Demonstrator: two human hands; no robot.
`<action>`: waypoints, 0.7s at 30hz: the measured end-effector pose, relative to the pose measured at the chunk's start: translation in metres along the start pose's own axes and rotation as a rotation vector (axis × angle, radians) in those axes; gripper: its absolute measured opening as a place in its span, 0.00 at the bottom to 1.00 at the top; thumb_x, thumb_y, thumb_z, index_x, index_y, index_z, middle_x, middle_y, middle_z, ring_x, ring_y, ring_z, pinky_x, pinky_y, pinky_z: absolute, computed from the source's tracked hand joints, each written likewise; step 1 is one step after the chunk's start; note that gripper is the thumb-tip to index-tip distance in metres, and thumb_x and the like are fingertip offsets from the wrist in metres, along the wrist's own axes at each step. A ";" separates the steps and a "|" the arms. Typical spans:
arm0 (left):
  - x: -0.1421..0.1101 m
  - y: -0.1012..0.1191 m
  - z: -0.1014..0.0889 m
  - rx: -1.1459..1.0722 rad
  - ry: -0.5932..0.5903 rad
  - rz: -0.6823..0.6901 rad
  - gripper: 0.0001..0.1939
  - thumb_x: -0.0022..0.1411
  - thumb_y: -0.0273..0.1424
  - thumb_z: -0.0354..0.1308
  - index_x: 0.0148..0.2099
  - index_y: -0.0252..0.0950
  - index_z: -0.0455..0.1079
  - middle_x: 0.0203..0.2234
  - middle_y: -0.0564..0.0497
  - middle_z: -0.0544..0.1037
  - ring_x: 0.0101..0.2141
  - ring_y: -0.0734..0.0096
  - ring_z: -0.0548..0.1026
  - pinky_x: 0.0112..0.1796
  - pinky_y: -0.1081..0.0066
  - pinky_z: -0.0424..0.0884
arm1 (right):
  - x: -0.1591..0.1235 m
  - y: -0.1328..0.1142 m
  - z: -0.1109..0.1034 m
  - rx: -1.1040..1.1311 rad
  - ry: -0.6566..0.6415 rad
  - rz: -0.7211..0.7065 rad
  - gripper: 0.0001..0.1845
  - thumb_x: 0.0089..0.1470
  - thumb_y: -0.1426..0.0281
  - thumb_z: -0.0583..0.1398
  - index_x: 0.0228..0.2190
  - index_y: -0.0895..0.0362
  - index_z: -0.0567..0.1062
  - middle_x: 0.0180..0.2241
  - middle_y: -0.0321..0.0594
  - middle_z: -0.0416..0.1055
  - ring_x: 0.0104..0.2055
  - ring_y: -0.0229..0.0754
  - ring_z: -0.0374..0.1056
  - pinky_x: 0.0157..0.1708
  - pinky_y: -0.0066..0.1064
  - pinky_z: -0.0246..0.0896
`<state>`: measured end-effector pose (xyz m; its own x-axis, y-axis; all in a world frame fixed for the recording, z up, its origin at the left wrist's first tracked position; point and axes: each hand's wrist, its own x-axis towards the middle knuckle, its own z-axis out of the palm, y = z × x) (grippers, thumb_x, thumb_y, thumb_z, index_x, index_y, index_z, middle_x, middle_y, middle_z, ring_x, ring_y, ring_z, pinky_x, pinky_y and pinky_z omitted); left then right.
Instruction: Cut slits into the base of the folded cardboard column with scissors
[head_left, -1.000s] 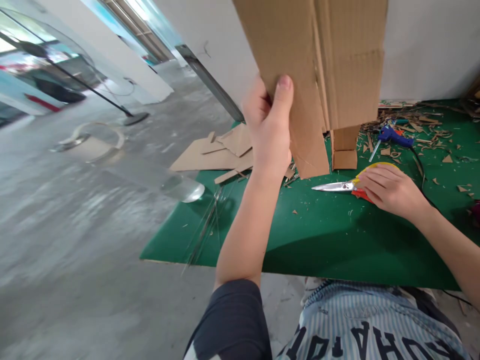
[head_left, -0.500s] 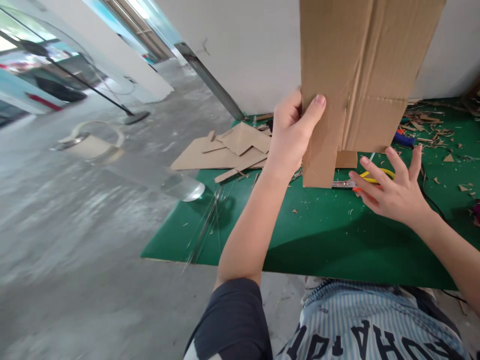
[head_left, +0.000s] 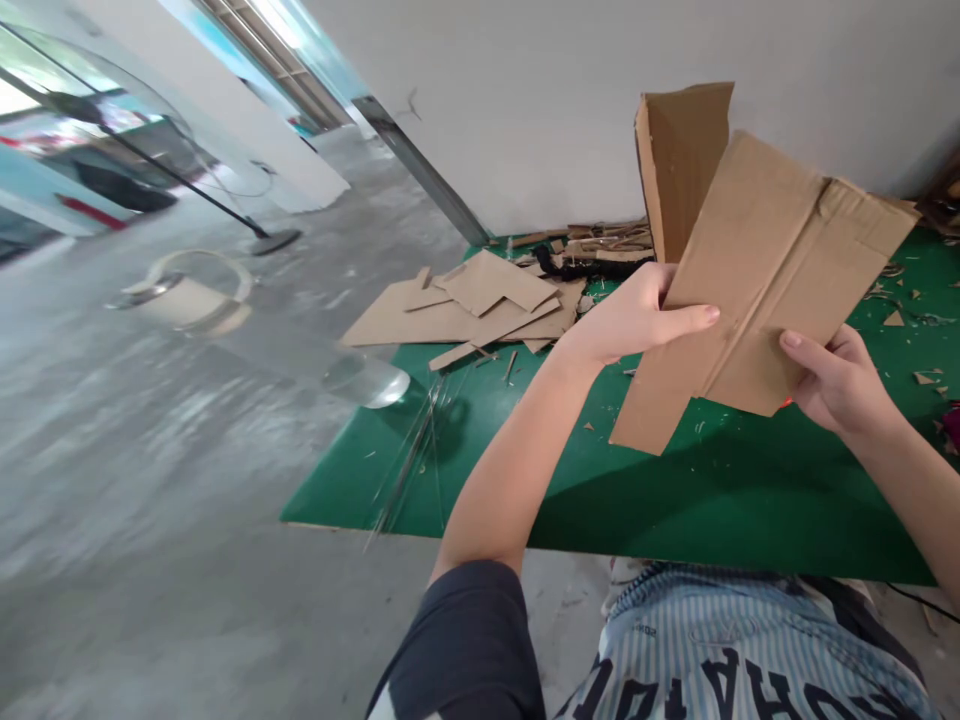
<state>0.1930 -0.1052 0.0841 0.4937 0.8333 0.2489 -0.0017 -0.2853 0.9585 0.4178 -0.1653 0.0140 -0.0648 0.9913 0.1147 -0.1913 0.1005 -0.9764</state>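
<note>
both hands hold one folded cardboard piece [head_left: 757, 290] in the air above the green surface [head_left: 660, 490]: the left hand [head_left: 637, 315] is closed on its left edge with the thumb laid flat across the front face, and the right hand [head_left: 840, 385] is closed on its lower right edge. the cardboard piece is tilted, its creased panels facing the camera, with one flap standing up at the back. flat cardboard offcuts [head_left: 465, 300] lie on the surface's far left corner, well apart from the hands.
</note>
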 end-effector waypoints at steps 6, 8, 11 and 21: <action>0.002 -0.003 0.011 -0.062 -0.083 -0.119 0.28 0.53 0.47 0.72 0.51 0.37 0.74 0.47 0.41 0.82 0.54 0.43 0.77 0.55 0.44 0.74 | -0.003 0.000 0.005 0.100 0.004 0.083 0.21 0.45 0.55 0.73 0.40 0.49 0.79 0.44 0.41 0.81 0.51 0.57 0.77 0.48 0.52 0.76; 0.003 -0.007 0.014 -0.120 -0.049 -0.140 0.29 0.53 0.47 0.71 0.52 0.37 0.73 0.49 0.41 0.82 0.56 0.42 0.76 0.56 0.43 0.73 | -0.003 0.002 0.008 0.102 -0.011 0.079 0.23 0.45 0.55 0.73 0.42 0.49 0.79 0.46 0.41 0.81 0.52 0.57 0.76 0.49 0.52 0.76; 0.004 -0.012 0.018 -0.194 -0.050 -0.185 0.29 0.54 0.47 0.71 0.53 0.37 0.73 0.51 0.40 0.81 0.57 0.41 0.76 0.57 0.42 0.72 | -0.002 0.003 0.010 0.088 0.003 0.070 0.24 0.47 0.55 0.72 0.45 0.48 0.79 0.48 0.41 0.81 0.54 0.56 0.75 0.51 0.52 0.75; 0.005 -0.019 0.022 -0.248 -0.008 -0.155 0.27 0.51 0.48 0.72 0.48 0.38 0.76 0.44 0.41 0.83 0.55 0.39 0.77 0.56 0.42 0.72 | -0.001 0.007 0.004 -0.023 -0.049 0.043 0.28 0.54 0.52 0.67 0.54 0.44 0.75 0.51 0.40 0.79 0.59 0.59 0.72 0.54 0.56 0.74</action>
<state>0.2146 -0.1060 0.0636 0.5113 0.8540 0.0963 -0.1379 -0.0291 0.9900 0.4128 -0.1658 0.0077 -0.1202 0.9894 0.0811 -0.1645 0.0607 -0.9845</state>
